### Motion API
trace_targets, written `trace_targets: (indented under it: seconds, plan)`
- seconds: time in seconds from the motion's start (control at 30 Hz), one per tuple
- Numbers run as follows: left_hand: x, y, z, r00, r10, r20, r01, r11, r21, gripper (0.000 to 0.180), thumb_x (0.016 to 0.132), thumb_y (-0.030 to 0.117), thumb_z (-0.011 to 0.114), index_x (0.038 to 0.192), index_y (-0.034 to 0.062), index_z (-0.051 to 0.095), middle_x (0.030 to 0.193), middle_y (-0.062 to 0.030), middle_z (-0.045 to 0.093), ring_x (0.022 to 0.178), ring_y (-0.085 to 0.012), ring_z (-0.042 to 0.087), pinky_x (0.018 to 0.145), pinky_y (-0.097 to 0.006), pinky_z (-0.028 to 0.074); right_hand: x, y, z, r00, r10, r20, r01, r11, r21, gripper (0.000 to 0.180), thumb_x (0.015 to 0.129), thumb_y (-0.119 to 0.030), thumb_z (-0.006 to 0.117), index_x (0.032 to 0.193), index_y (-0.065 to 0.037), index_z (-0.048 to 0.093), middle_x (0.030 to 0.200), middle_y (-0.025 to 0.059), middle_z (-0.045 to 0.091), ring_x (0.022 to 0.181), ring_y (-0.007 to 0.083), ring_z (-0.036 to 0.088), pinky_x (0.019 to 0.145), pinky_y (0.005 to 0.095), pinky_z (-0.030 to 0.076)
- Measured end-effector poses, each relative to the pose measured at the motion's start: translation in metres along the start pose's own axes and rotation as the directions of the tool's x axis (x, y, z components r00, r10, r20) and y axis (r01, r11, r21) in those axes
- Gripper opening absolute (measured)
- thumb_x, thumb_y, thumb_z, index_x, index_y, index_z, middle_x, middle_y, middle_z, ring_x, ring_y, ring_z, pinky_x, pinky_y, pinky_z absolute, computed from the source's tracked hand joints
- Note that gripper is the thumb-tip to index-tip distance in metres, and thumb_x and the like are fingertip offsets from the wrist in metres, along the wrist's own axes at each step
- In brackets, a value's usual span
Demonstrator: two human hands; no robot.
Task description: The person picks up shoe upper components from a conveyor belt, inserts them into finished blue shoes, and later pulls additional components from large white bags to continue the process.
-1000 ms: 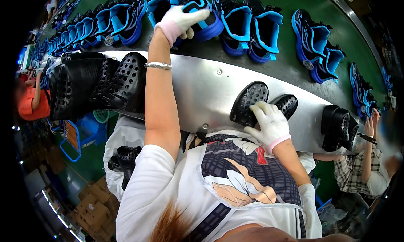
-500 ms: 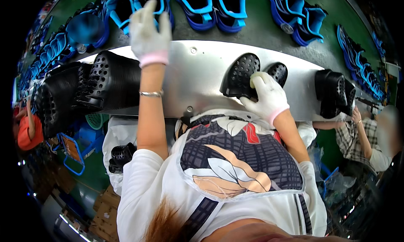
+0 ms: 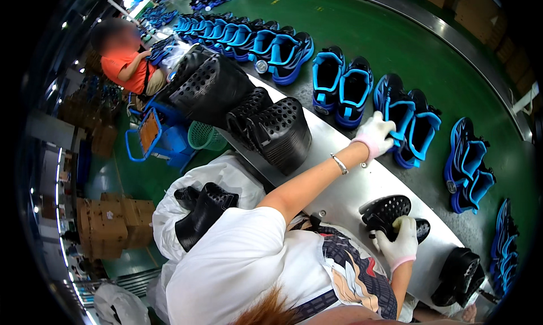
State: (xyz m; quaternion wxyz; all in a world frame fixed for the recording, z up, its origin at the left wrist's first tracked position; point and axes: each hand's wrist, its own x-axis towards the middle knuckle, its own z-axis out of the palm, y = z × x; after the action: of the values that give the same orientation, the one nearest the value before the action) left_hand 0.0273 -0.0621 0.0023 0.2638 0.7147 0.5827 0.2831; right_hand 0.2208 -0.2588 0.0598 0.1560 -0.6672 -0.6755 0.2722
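Note:
My left hand [image 3: 373, 135], in a white glove with a pink cuff, reaches across the metal ledge. Its curled fingers are at the heel of a black and blue sneaker [image 3: 400, 116], one of a pair on the green belt. My right hand [image 3: 398, 241], gloved alike, grips a pair of black perforated plastic shoe trees [image 3: 390, 209] low over the ledge. The glove covers part of the pair. Left of my arm, stacks of nested black shoe trees [image 3: 280, 133] lie on the ledge.
More sneakers [image 3: 345, 87] line the green belt [image 3: 373, 31]. Another shoe-tree stack [image 3: 459, 275] sits at the ledge's right end. White bags [image 3: 192, 181], a green basket [image 3: 206, 136], a blue frame [image 3: 155, 135] and cardboard boxes [image 3: 107, 226] stand left. A person in orange [image 3: 125, 68] works beyond.
My view has swung left. My left hand has come from spread fingers above the belt to the sneaker's heel. My right hand still holds the shoe trees.

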Motion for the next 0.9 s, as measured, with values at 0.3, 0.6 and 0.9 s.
trace_targets:
  seconds: [0.3, 0.6, 0.9]
  plan:
    - [-0.032, 0.024, -0.015, 0.998, 0.058, -0.017, -0.060, 0.985, -0.163, 0.054, 0.080, 0.042, 0.070, 0.123, 0.0124, 0.058, 0.111, -0.0184, 0.052, 0.093, -0.0330, 0.062, 0.084, -0.039, 0.052, -0.007, 0.023, -0.036, 1.000, -0.006, -0.012, 0.012, 0.859, 0.512, 0.035, 0.065, -0.001, 0.059, 0.098, -0.002, 0.049, 0.103, 0.0090, 0.052, 0.089, 0.0176, 0.049, 0.085, 0.0285, 0.042]
    - [-0.088, 0.068, -0.026, 0.577, 0.217, 0.787, 0.801, 0.041, -0.598, 0.048, 0.091, 0.045, 0.059, 0.113, 0.0027, 0.060, 0.101, -0.0121, 0.068, 0.086, -0.0227, 0.068, 0.081, -0.036, 0.055, 0.002, -0.044, -0.056, 0.956, -0.270, -0.113, 0.293, 0.891, 0.347, 0.035, 0.062, -0.002, 0.063, 0.095, -0.001, 0.050, 0.101, 0.0122, 0.052, 0.088, 0.0226, 0.049, 0.084, 0.0312, 0.042]
    - [-0.088, 0.052, -0.022, 0.636, 0.210, 0.743, 0.769, -0.257, -0.586, 0.039, 0.086, 0.031, 0.063, 0.105, -0.0032, 0.063, 0.091, -0.0157, 0.069, 0.074, -0.0222, 0.069, 0.072, -0.037, 0.059, 0.019, -0.042, -0.040, 0.942, -0.285, -0.175, 0.321, 0.920, 0.227, 0.041, 0.064, -0.004, 0.070, 0.102, 0.000, 0.056, 0.114, 0.0186, 0.058, 0.105, 0.0335, 0.058, 0.094, 0.0386, 0.045]
